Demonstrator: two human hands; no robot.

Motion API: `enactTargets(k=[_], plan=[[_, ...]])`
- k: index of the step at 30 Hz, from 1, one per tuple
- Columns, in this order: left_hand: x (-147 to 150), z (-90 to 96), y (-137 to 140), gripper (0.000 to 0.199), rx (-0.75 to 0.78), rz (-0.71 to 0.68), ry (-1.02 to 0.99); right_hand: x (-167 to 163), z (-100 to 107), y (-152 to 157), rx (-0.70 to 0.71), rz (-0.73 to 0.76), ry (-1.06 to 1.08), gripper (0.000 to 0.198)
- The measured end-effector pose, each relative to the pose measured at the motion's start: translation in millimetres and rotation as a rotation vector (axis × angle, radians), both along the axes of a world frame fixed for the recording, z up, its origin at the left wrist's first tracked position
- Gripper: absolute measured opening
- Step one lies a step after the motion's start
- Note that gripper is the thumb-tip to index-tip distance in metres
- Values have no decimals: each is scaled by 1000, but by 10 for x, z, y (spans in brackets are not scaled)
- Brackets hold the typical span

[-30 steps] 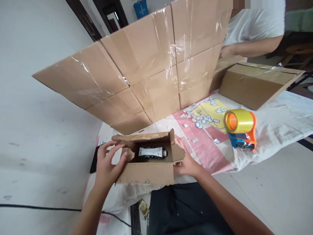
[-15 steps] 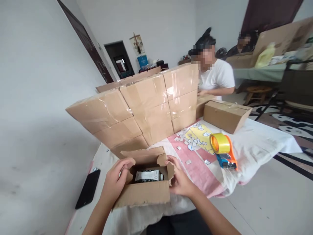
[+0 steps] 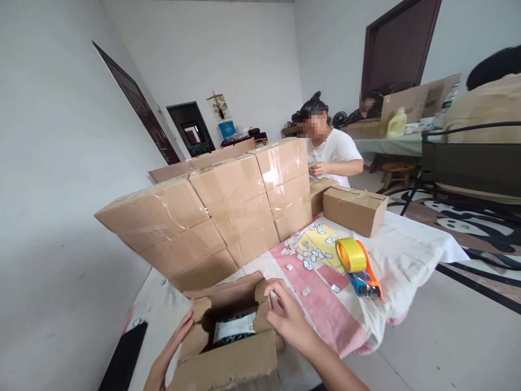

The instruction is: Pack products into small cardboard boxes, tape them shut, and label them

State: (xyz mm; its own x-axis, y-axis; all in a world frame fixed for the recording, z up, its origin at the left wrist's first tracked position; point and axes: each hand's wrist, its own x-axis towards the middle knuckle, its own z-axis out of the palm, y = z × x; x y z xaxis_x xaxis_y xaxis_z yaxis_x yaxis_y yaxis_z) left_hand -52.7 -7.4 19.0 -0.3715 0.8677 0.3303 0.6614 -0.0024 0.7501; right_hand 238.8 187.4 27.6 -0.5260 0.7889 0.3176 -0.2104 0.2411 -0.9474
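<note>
Because the open cardboard box (image 3: pixel 226 363) sits close to the counter's (image 3: pixel 299 326) near edge, a push towards the person could tip it. Inside lies a white-faced tube (image 3: pixel 235 327), seemingly unsecured, so tilting could make it slide. The left hand's (image 3: pixel 173 345) fingers lie nearly straight against the box's left end; with the thumb hidden, I cannot tell whether they grip. The right hand's (image 3: pixel 287 315) fingers bend at the right end flap, a small gap showing before the thumb; whether they pinch it is unclear. Pressing hard could tear the ragged cardboard, while a sideways sweep could scatter the loose paper labels (image 3: pixel 312 255).
</note>
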Motion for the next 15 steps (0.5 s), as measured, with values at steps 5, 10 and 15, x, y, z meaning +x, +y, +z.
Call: enactTargets(k=[5,10,15], plan=[[248,15,99,54,50,160,-161,-189,-46,-52,-156,54,183,58],[500,63,349,81,158,468,-282,-207,-77,9,-213,82,270,55],[467,156,350,36,146,284,416,-66,17,171,261,84,80,39]])
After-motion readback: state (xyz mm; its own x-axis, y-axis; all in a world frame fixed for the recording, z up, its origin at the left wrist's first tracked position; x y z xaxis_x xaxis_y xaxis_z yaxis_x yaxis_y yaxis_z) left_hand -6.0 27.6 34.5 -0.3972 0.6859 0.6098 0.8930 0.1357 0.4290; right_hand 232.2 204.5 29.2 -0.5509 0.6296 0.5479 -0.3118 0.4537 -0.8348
